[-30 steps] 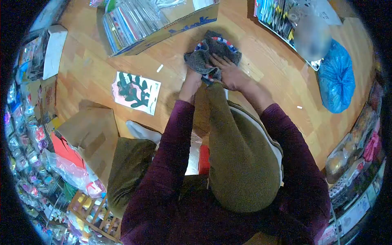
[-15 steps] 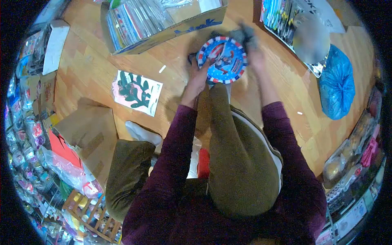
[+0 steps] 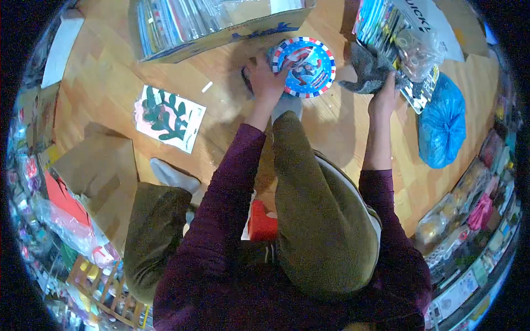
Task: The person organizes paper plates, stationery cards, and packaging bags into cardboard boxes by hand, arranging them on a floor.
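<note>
My left hand [image 3: 266, 80] grips the left edge of a round paper plate [image 3: 309, 69], its thumb on top. The plate has a red, white and blue rim and a cartoon hero on a blue starry ground; whether more plates lie beneath cannot be told. Something dark partly shows under the left fingers. Off to the right, my right hand [image 3: 385, 99] is closed on a crumpled grey cloth [image 3: 371, 69], held near the box of colourful packets. My socked foot [image 3: 287, 107] is just below the plate.
A cardboard box of flat packets [image 3: 270, 26] stands at the top. Colourful thin packets [image 3: 372, 25] and a clear bag [image 3: 417, 52] are at upper right, near a blue plastic bag [image 3: 443, 124]. A leaf-shaped decoration [image 3: 168, 118] lies left. Packaged goods line both sides.
My right hand has swung right and nearer with the grey cloth, away from the plate. The left hand still holds the plate. The whole view has shifted slightly.
</note>
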Demonstrator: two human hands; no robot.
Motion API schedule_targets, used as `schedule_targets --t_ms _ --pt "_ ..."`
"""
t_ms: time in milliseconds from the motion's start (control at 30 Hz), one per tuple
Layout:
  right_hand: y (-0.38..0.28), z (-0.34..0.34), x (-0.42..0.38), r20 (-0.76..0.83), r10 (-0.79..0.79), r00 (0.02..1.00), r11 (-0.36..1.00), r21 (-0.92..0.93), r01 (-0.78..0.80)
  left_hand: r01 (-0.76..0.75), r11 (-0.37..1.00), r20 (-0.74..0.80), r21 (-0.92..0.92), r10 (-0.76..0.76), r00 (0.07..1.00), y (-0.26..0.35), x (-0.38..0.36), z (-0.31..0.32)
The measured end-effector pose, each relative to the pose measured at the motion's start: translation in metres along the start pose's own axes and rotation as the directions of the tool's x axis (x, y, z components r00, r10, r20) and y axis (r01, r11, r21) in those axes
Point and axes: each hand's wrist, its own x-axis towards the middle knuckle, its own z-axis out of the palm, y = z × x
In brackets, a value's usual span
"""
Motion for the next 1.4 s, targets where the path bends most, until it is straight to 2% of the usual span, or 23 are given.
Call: schedule_targets --t_ms 233,433,533,567,600,633,700,800,867,900,933,967,1000,1033,1100,1133,1167,1200,1233,1267,1300,1367,1400 --pt "0.002 0.017 -0.005 0.078 -0.065 0.995 0.994 -0.083 0.072 -0.033 0.999 -0.04 0.006 0.033 0.999 -0.006 0.0 0.004" --pt "0.003 0.001 -0.007 -0.043 -0.043 0.998 0.998 -0.054 0.041 -0.09 0.992 -0.158 0.09 0.103 0.982 -0.002 -0.002 -0.009" --pt "-0.002 -0.002 -0.008 -0.064 -0.055 0.996 0.998 -0.026 0.054 -0.136 0.99 -0.25 -0.041 0.121 0.961 -0.011 0.002 -0.027" --pt "-0.009 -0.001 -0.008 -0.086 -0.048 0.995 0.999 -0.014 0.047 -0.027 0.954 -0.24 -0.299 -0.048 0.97 -0.02 0.005 -0.034" --pt "-0.014 0.0 -0.009 -0.108 -0.039 0.993 0.999 -0.002 0.039 0.08 0.841 -0.186 -0.535 -0.209 0.96 -0.03 0.006 -0.042" --pt "-0.017 0.002 -0.009 -0.109 -0.036 0.993 0.999 -0.001 0.036 0.081 0.843 -0.185 -0.532 -0.209 0.96 -0.046 0.004 -0.046" --pt "-0.021 0.008 -0.012 -0.086 -0.113 0.99 0.993 -0.056 0.108 0.168 0.243 0.09 -0.955 -0.304 0.949 -0.074 -0.005 -0.053" --pt "-0.012 0.014 -0.011 -0.026 -0.191 0.981 0.968 -0.172 0.184 0.293 0.115 0.239 -0.949 -0.343 0.909 -0.091 -0.018 -0.06" --pt "-0.003 0.024 -0.011 0.172 -0.275 0.946 0.903 -0.292 0.316 0.313 0.116 0.265 -0.943 -0.313 0.912 -0.095 -0.024 -0.059" --pt "0.002 0.027 -0.01 0.353 -0.414 0.839 0.746 -0.398 0.535 0.298 0.176 0.224 -0.938 -0.349 0.91 -0.086 -0.028 -0.061" --pt "0.006 0.035 -0.012 0.445 -0.394 0.804 0.692 -0.433 0.578 0.286 0.237 0.182 -0.928 -0.383 0.906 -0.083 -0.031 -0.062" --pt "0.012 0.045 -0.015 0.533 -0.364 0.764 0.634 -0.46 0.622 0.246 0.508 0.05 -0.826 -0.367 0.929 -0.099 -0.035 -0.053" --pt "0.02 0.055 -0.02 0.546 -0.259 0.797 0.697 -0.466 0.546 0.245 0.507 0.049 -0.826 -0.369 0.928 -0.106 -0.039 -0.051" --pt "0.01 0.068 -0.033 0.644 -0.185 0.743 0.657 -0.481 0.581 0.232 0.631 -0.016 -0.74 -0.361 0.932 -0.11 -0.041 -0.051" --pt "0.051 0.074 -0.035 0.79 -0.156 0.593 0.317 -0.528 0.788 0.223 0.741 -0.081 -0.633 -0.35 0.933 -0.114 -0.046 -0.053" --pt "0.065 0.077 -0.038 0.848 -0.14 0.512 0.174 -0.487 0.856 0.2 0.86 -0.165 -0.47 -0.309 0.937 -0.111 -0.047 -0.056" --pt "0.074 0.074 -0.039 0.85 -0.137 0.509 0.177 -0.484 0.857 0.18 0.941 -0.238 -0.286 -0.252 0.938 -0.107 -0.047 -0.06" --pt "0.076 0.073 -0.041 0.878 -0.013 0.479 0.031 -0.478 0.878 0.183 0.941 -0.24 -0.284 -0.255 0.937 -0.095 -0.045 -0.068" --pt "0.077 0.073 -0.042 0.882 0.115 0.456 -0.113 -0.445 0.888 0.117 0.991 -0.322 0.06 -0.091 0.942 -0.079 -0.04 -0.078" --pt "0.079 0.074 -0.042 0.883 0.117 0.455 -0.11 -0.444 0.889 0.058 0.915 -0.339 0.4 0.09 0.936 -0.07 -0.039 -0.081" --pt "0.08 0.074 -0.041 0.885 0.095 0.456 -0.087 -0.449 0.889 0.003 0.955 -0.349 0.295 0.105 0.931 -0.07 -0.036 -0.073" --pt "0.079 0.072 -0.043 0.887 0.076 0.455 -0.069 -0.451 0.89 -0.029 0.966 -0.229 -0.258 -0.032 0.973 -0.064 -0.03 -0.042" --pt "0.079 0.073 -0.043 0.888 0.058 0.456 -0.03 -0.455 0.89 0.088 0.938 -0.048 -0.337 -0.111 0.993 -0.06 -0.028 -0.02"
